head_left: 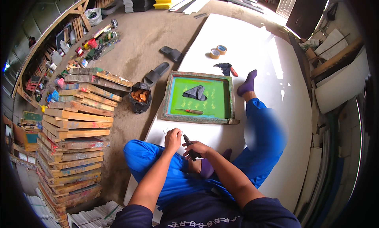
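My right hand (202,149) is closed around a dark hand tool (187,140) with a narrow tip, perhaps pliers. Close by, my left hand (172,141) has its fingers curled together; whatever they hold, if anything, is too small to make out. Just beyond both hands, a worn wooden screen frame (197,119) with green mesh (179,85) lies flat on the white board. On the mesh rest a crumpled dark cloth (195,93) and a thin-bladed tool (193,111) with a reddish-brown handle. Tiny bits (166,131) lie beside my left hand.
Two tape rolls (215,53) and a dark cloth with a red-handled tool (233,72) lie past the frame. My legs flank the work. To the left are a black bag (140,97) with brown scraps, sandals (156,73) and stacked wooden frames (79,123).
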`<action>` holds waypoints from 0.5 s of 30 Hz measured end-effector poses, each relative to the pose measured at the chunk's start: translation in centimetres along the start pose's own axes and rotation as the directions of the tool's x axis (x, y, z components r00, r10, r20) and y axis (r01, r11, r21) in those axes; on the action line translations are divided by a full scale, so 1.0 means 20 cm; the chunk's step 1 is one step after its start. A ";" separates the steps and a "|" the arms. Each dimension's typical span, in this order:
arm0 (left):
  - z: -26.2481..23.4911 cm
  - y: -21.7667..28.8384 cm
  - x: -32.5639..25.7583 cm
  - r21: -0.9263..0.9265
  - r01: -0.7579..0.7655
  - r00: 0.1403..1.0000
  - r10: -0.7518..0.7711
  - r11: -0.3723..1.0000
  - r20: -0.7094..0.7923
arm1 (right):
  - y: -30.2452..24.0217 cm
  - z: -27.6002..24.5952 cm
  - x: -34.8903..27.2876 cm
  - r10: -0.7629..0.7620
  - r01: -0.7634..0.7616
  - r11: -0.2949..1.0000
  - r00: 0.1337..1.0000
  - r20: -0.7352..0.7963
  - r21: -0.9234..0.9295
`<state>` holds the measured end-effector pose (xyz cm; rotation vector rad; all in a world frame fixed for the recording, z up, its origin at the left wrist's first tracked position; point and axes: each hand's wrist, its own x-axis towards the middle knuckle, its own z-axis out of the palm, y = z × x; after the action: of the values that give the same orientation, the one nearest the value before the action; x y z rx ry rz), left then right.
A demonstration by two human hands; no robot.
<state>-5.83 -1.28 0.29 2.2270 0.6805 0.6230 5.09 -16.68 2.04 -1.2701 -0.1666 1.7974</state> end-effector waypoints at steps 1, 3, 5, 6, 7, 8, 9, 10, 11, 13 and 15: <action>-0.01 -0.01 0.02 0.044 0.008 1.000 -0.008 0.999 0.000 | 0.00 0.00 0.01 -0.005 0.005 1.000 1.000 -0.008 -0.016; -0.08 -0.01 0.04 0.138 0.039 0.999 -0.040 0.990 0.006 | 0.00 0.02 0.00 -0.001 0.001 0.999 1.000 -0.015 -0.038; -0.12 -0.02 0.06 0.228 0.074 0.997 -0.075 0.971 -0.005 | 0.00 0.04 -0.02 0.000 -0.001 0.999 1.000 -0.027 -0.038; -0.14 -0.03 0.07 0.267 0.095 0.995 -0.101 0.959 0.010 | 0.00 0.04 -0.03 -0.004 0.003 0.999 0.999 -0.035 -0.045; -0.15 -0.03 0.09 0.304 0.113 0.992 -0.127 0.946 0.025 | 0.00 0.04 -0.05 -0.009 0.007 0.999 0.999 -0.045 -0.052; -0.18 -0.06 0.08 0.332 0.127 0.989 -0.145 0.935 0.029 | -0.01 0.07 -0.07 -0.010 0.008 0.999 0.999 -0.045 -0.047; -0.20 -0.07 0.07 0.347 0.161 0.982 -0.184 0.924 0.034 | 0.00 0.07 -0.06 -0.015 0.013 0.999 0.999 -0.042 -0.041; -0.20 -0.09 0.05 0.361 0.193 0.974 -0.221 0.912 0.039 | 0.02 0.07 -0.06 -0.021 0.019 0.999 0.999 -0.041 -0.034; -0.20 -0.10 0.05 0.373 0.219 0.966 -0.253 0.902 0.045 | 0.03 0.07 -0.05 -0.031 0.029 0.999 0.999 -0.044 -0.027; -0.20 -0.13 0.03 0.386 0.264 0.945 -0.317 0.884 0.078 | 0.05 0.06 -0.04 -0.037 0.036 0.999 0.998 -0.047 -0.035; -0.21 -0.11 0.02 0.405 0.308 0.918 -0.381 0.861 0.112 | 0.06 0.04 -0.05 -0.036 0.034 0.998 0.998 -0.051 -0.044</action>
<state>-8.66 2.28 1.35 2.3831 1.1490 0.0957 3.76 -17.79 2.44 -1.3347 -0.1987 1.7380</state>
